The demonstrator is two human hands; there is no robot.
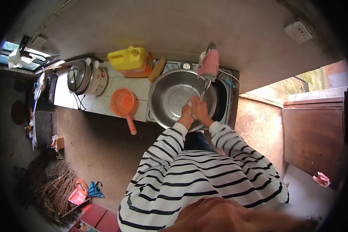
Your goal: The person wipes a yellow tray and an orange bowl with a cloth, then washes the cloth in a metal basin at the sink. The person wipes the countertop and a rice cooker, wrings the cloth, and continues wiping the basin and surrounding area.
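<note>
My left hand (pixel 186 114) and my right hand (pixel 200 109) meet over the near right side of a wide stainless steel basin (pixel 160 103). Between them they grip a small pale object (pixel 189 103); fingers hide most of it, so its kind is unclear. Just beyond my right hand, a thin stream of water (pixel 202 95) runs from the metal tap (pixel 207 84). A pink cloth (pixel 210 62) is wrapped around the tap's neck. Some water covers the basin's bottom. The basin rests on a sink (pixel 221 95), whose dark bowl shows on the right.
Left along the tiled counter (pixel 104 101) stand an orange plastic dipper (pixel 124 101), a yellow jug (pixel 127 61) and a rice cooker (pixel 88 76). A loofah-like scrubber (pixel 157 70) lies behind the basin. A blue-handled tool (pixel 229 83) lies at the sink's right rim. Brushwood (pixel 59 185) is on the floor.
</note>
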